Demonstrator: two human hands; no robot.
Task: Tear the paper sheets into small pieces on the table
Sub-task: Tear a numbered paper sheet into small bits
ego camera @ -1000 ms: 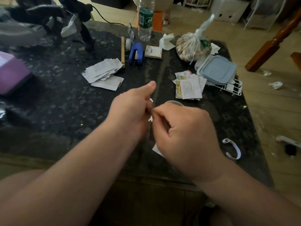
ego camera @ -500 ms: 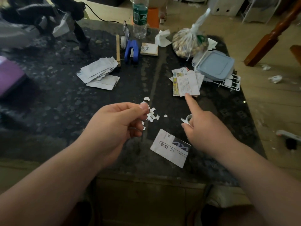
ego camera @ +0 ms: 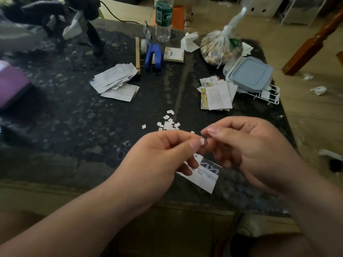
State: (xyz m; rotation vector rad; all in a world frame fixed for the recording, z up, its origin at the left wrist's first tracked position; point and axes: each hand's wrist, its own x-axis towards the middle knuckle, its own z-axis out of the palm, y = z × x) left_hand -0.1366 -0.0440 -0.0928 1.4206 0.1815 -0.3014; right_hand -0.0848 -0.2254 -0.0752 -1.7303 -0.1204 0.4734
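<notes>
A: Containers first?

B: Far right of the dark, speckled table (ego camera: 74, 117): a clear plastic bag (ego camera: 220, 49), knotted at the top, bulging round with small pale lumps. Cannot tell what kind. Just nearer, a square plastic box (ego camera: 250, 73) with rounded corners and a smooth grey-blue lid, closed, contents hidden. Touching a white wire rack (ego camera: 269, 95) on its near side.

A: Anything upright?

B: A clear ribbed bottle (ego camera: 163, 19) with a green label, at the far edge, top cut off by the frame. Fill level impossible to tell.

A: And the paper?

B: Flat rectangular sheets in two loose stacks: a plain pale left stack (ego camera: 116, 78), fanned out, and a right stack (ego camera: 217, 95) with dense print and some colour, just beside the box. Between them and nearer, a scatter of torn bits (ego camera: 168, 124), white, ragged, tiny. Closest, a printed sheet (ego camera: 206, 175) lying flat, marked "15", partly under the fingers.

A: Hands?

B: Raised just above that sheet, fingertips meeting. Left hand (ego camera: 157, 154) curled, thumb and forefinger pinching a small white scrap (ego camera: 202, 141). Right hand (ego camera: 250, 145) curled too, fingertips closing on the same scrap from the other side.
</notes>
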